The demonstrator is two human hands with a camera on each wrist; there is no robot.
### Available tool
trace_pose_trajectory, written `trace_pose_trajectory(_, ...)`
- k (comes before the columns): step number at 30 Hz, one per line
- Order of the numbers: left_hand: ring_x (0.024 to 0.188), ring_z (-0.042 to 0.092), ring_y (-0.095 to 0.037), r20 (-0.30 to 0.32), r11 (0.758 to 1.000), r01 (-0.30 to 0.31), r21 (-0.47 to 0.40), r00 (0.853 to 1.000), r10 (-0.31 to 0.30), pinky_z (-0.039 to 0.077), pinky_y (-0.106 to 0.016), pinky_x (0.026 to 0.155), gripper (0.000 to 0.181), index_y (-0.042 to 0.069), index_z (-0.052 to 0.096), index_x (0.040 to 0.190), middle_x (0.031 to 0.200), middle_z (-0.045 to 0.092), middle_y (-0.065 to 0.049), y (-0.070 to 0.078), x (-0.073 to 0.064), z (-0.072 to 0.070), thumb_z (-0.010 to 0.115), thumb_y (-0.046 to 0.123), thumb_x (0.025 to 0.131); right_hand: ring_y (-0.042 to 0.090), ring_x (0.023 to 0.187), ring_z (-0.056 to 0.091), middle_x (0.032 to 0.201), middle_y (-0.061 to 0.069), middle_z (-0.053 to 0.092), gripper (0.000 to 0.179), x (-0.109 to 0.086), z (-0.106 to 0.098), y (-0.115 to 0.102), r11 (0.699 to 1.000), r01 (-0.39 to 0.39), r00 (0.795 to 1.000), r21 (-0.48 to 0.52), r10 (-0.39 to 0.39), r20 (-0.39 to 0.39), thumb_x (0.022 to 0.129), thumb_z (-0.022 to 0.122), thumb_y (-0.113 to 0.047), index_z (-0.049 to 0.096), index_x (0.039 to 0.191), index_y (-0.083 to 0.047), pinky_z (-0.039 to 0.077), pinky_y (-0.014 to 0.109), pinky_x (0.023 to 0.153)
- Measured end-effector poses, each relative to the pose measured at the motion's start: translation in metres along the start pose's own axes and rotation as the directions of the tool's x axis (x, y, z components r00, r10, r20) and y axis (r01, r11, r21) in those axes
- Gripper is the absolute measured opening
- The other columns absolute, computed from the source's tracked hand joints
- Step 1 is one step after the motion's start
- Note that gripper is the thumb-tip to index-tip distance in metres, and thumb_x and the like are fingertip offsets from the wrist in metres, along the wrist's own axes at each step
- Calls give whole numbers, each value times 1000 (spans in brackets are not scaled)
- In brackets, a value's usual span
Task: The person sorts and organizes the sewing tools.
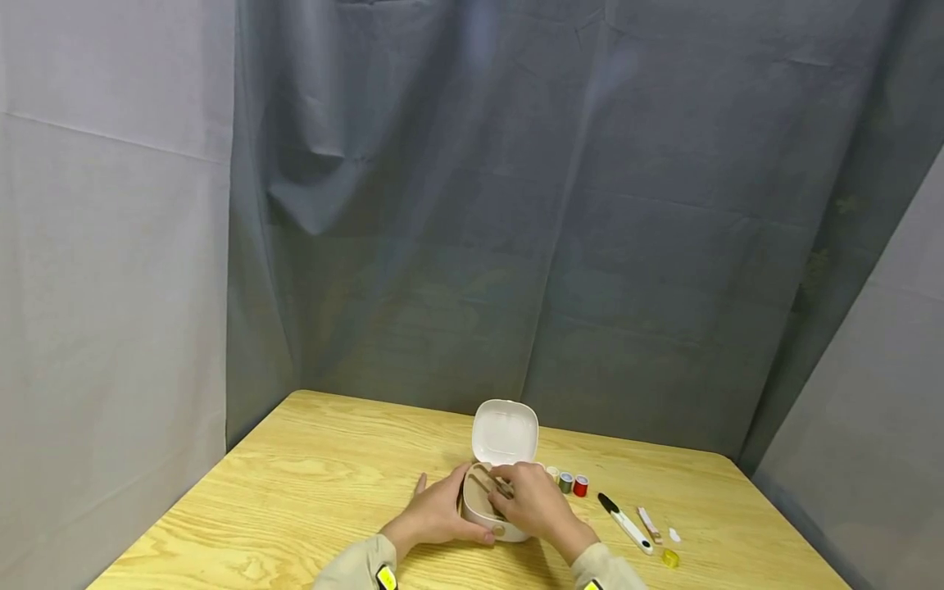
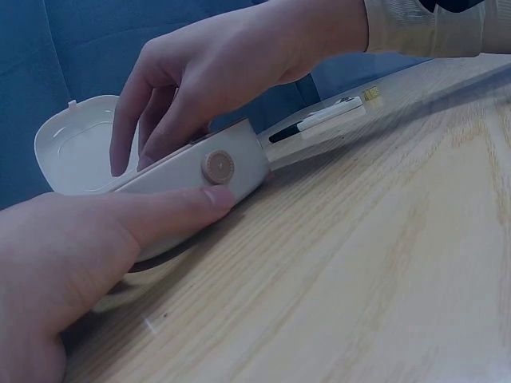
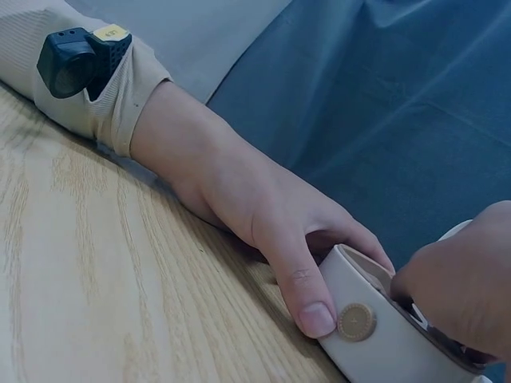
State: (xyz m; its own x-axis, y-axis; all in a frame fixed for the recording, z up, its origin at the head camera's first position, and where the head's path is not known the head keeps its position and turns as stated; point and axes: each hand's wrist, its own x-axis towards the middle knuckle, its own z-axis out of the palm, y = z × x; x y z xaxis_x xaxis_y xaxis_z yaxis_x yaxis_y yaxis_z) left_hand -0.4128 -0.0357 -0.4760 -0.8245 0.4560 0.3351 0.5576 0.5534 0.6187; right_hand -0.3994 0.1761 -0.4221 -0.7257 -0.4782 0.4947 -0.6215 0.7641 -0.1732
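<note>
1. A dark grey-blue curtain (image 1: 413,246) is hung behind the box, past the table's far edge.
2. The pale wooden table (image 1: 295,483) is seen beneath the box and around it.
3. The white box (image 2: 188,179) is set on the table, its lid (image 1: 505,430) raised at the far side.
4. The box is gripped at its left by the left hand (image 1: 438,516), the thumb pressed along the front wall.
5. The right hand (image 1: 534,500) is held over the box, fingers bent down into its opening; whether anything is pinched there cannot be told.
6. A slim black-and-white tool (image 1: 625,524) is laid right of the box.
7. Thread spools (image 1: 581,486) are lined up just right of the box, the red one farthest out.
8. A yellow roll (image 1: 670,558) is placed well right of the box.
9. A round tan button (image 2: 218,167) is fixed to the box's front.
</note>
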Motion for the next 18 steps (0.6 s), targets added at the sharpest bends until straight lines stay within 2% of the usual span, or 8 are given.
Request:
trace_pose_trajectory(4, 136, 52, -34, -1, 1000, 3, 8, 1000, -3, 7, -81, 108, 122, 3, 31, 160, 151, 54, -12, 1, -1, -1, 86, 67, 72, 9, 76, 61, 98, 5, 76, 24, 1, 0, 0, 1000, 3, 1000, 3, -3, -16, 85, 83, -15, 81, 107, -8, 48, 28, 59)
trace_pose_trajectory(9, 136, 53, -31, -20, 1000, -3, 26, 1000, 4, 8, -81, 109, 123, 5, 31, 160, 150, 55, -11, 3, -1, -2, 87, 67, 70, 19, 86, 71, 101, 6, 77, 21, 2, -1, -2, 1000, 5, 999, -19, -6, -51, 83, 83, -14, 82, 103, -7, 58, 36, 67)
trace_pose_trajectory(12, 136, 52, -30, -19, 1000, 5, 23, 1000, -5, 7, -80, 110, 123, 6, 31, 161, 150, 55, -9, 4, -1, -3, 87, 66, 70, 23, 91, 72, 104, 6, 77, 21, 4, -2, -3, 1000, -1, 999, -20, 0, -54, 83, 83, -14, 82, 104, -7, 59, 39, 70)
trace_pose_trajectory(18, 137, 51, -29, -16, 1000, 24, 16, 1000, -23, 6, -79, 111, 124, 8, 31, 161, 150, 55, -6, 2, 0, -2, 87, 68, 69, 21, 89, 72, 103, 5, 77, 22, 4, -3, -3, 1000, -14, 999, -28, 13, -50, 84, 83, -15, 82, 105, -9, 58, 37, 67)
